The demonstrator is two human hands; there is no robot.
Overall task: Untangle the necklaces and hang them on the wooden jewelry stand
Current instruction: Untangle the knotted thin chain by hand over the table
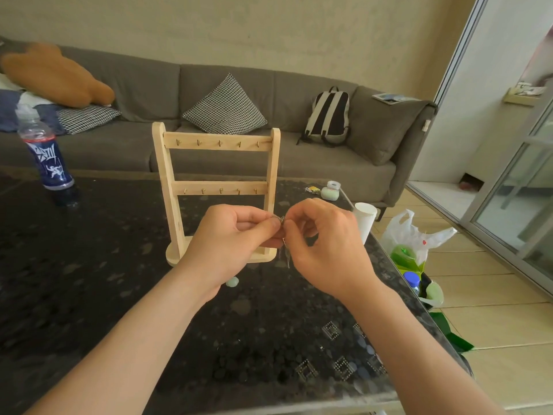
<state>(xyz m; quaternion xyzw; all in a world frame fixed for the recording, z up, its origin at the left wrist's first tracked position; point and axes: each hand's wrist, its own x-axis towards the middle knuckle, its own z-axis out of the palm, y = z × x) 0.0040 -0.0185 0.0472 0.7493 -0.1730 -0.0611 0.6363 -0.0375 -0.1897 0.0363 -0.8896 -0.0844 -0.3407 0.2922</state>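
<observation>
Left hand (230, 239) and right hand (326, 245) pinch necklaces (286, 256) between fingers (270, 225): they look light, limp, snaggy; best held beside the tangle.

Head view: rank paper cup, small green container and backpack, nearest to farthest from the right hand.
1. paper cup: just right of the right hand, on the table.
2. green container: behind the hand, at the table's far edge.
3. backpack: farthest, on the sofa beyond the table.
</observation>
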